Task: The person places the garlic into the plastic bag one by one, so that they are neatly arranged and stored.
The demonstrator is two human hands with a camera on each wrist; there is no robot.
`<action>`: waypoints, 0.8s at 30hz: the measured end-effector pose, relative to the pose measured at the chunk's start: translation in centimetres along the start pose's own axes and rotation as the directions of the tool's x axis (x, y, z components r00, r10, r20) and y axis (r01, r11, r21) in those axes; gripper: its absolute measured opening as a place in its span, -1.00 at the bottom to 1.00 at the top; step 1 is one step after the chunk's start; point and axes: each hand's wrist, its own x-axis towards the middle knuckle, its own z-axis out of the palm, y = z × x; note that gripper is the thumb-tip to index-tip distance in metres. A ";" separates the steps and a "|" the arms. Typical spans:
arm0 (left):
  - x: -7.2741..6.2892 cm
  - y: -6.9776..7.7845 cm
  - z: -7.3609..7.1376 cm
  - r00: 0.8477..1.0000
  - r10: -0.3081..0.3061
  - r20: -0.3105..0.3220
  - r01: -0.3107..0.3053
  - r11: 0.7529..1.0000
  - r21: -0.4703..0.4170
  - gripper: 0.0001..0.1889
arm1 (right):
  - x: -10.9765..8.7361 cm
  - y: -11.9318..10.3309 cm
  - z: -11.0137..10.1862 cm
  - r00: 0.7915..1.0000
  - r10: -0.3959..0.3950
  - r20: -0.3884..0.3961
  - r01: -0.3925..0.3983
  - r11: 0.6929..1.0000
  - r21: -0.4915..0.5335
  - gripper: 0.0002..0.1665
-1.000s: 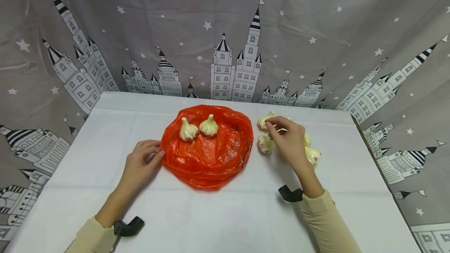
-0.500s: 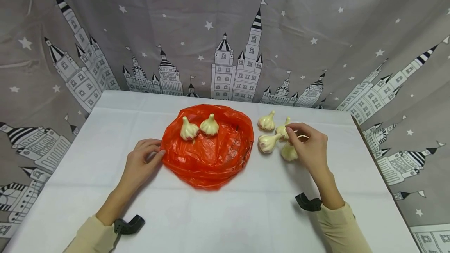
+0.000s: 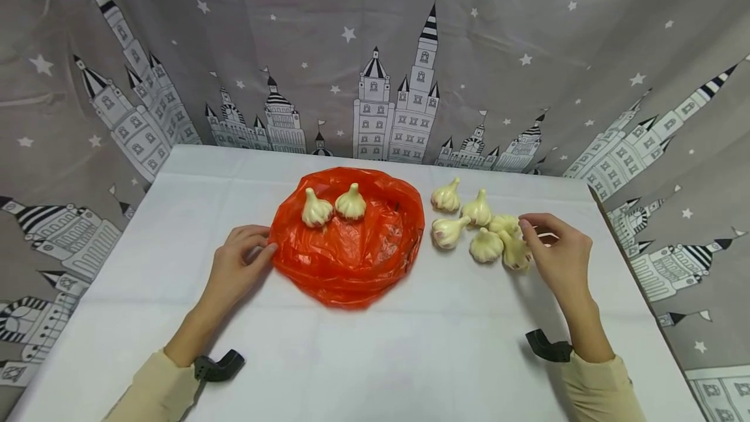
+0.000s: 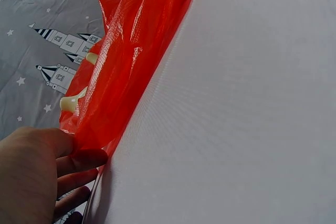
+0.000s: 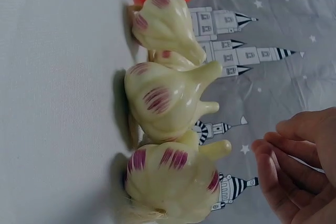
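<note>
A red plastic bag (image 3: pixel 351 269) lies spread with its rim rolled into a ring. Two garlic bulbs (image 3: pixel 350 202) stand inside it toward the back. My left hand (image 3: pixel 237 266) pinches the bag's left edge between thumb and fingers; the left wrist view shows the bag's side (image 4: pixel 113 93) rising from the fingertips. Right of the bag several more garlic bulbs (image 3: pixel 486 245) form a loose cluster on the table. My right hand (image 3: pixel 562 256) hovers at that cluster's right side, fingers loosely bent and holding nothing. From the right wrist, purple-streaked bulbs (image 5: pixel 163 100) appear close by, apart from the fingertips.
A white cloth (image 3: pixel 375 357) covers the table, whose right edge (image 3: pixel 638 279) shows. Behind it hangs a grey curtain (image 3: pixel 234 31) with printed castles and stars. Dark wrist mounts (image 3: pixel 219 365) sit on both forearms, beside beige sleeves.
My right hand has moved rightward across the garlic bulbs, uncovering the cluster beneath it. The left hand stays at the bag's edge, and the two bulbs inside remain in place.
</note>
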 end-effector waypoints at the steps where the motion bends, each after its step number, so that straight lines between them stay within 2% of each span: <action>1: 0.1 0.0 0.1 1.000 -0.001 0.001 0.001 1.000 0.001 -0.92 | 0.0 0.2 -0.1 1.000 0.002 -0.004 -0.002 1.000 -0.012 -0.89; 10: 0.0 0.0 -0.1 1.000 -0.015 -0.003 0.015 1.000 0.012 -0.90 | 0.3 1.0 0.0 1.000 0.010 -0.003 -0.010 0.998 -0.061 -0.88; 14: 0.1 0.0 -0.1 1.000 -0.015 -0.002 0.015 1.000 0.007 -0.90 | 0.5 1.4 -0.1 0.999 0.025 0.027 -0.022 0.994 -0.108 -0.89; 19: 0.1 0.0 0.0 1.000 -0.022 0.005 0.022 1.000 0.001 -0.89 | 0.4 1.8 -0.4 0.986 0.063 0.157 -0.035 0.984 -0.174 -0.85; 24: 0.2 0.0 0.2 1.000 -0.013 0.006 0.013 1.000 -0.004 -0.91 | 0.0 2.2 -0.6 0.940 0.072 0.333 0.001 0.977 -0.213 -0.77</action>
